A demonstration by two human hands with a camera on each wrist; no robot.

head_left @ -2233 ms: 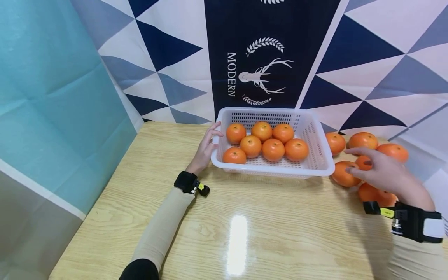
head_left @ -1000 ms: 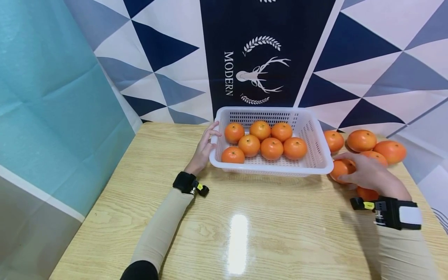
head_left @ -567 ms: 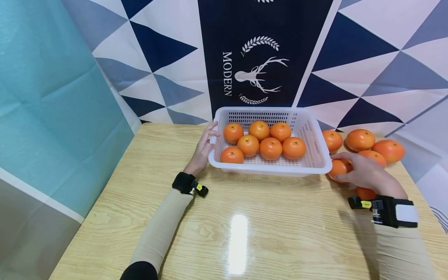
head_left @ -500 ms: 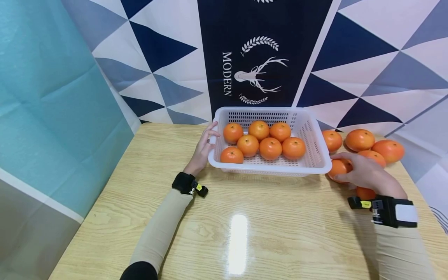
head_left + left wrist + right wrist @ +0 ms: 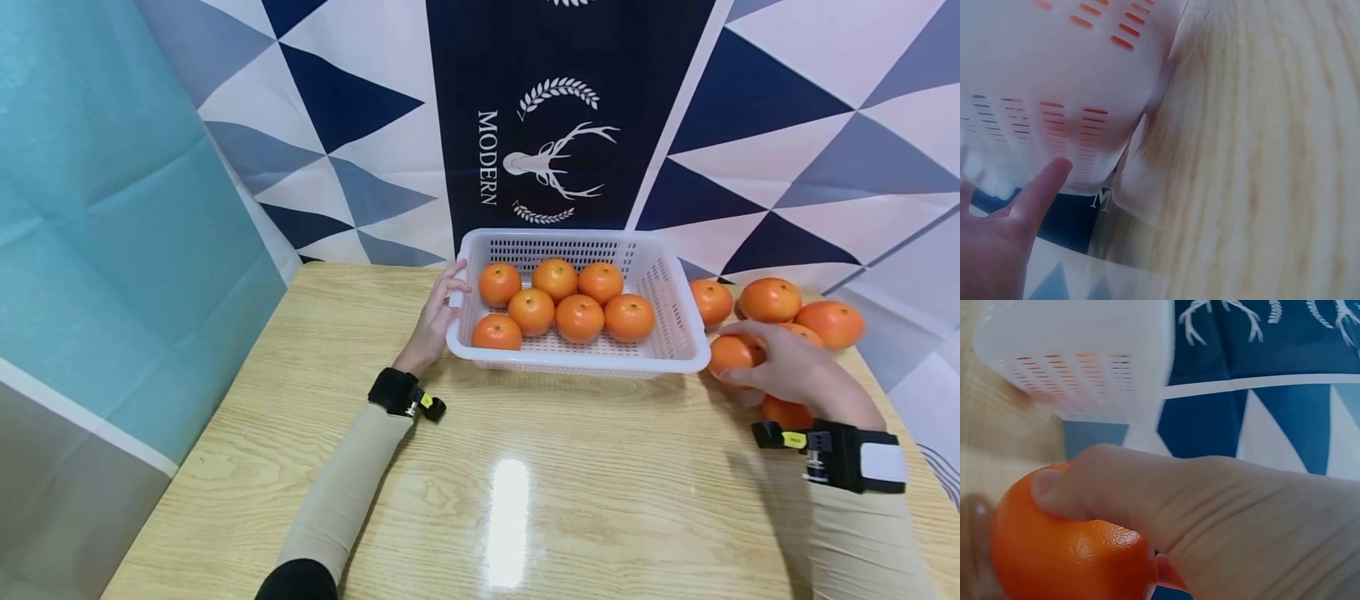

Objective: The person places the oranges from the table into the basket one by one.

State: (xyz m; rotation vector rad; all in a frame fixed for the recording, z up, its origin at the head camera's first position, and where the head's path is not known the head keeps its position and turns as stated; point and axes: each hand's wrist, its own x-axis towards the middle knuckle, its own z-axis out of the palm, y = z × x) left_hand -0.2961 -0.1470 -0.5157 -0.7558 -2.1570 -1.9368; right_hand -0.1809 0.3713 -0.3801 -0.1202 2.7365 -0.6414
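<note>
A white slotted basket [image 5: 678, 317] stands at the back of the wooden table and holds several oranges [image 5: 580, 317]. My left hand [image 5: 438, 315] rests against its left wall, with fingers on the rim; the left wrist view shows the basket wall [image 5: 1066, 75] and one finger [image 5: 1041, 190] against it. My right hand [image 5: 780, 367] grips an orange [image 5: 731, 353] just right of the basket's front corner, slightly above the table. In the right wrist view the fingers [image 5: 1147, 494] curl over that orange [image 5: 1066, 550], with the basket [image 5: 1079, 356] behind it.
Several loose oranges [image 5: 772, 299] lie on the table to the right of the basket, one more [image 5: 786, 412] beside my right wrist. A patterned cloth backdrop [image 5: 555, 125] hangs behind, a teal panel [image 5: 112, 208] to the left. The table's front half [image 5: 510, 500] is bare wood.
My right hand came down from above the loose oranges, closed round one beside the basket and has now lifted it a little. The left hand has stayed on the basket.
</note>
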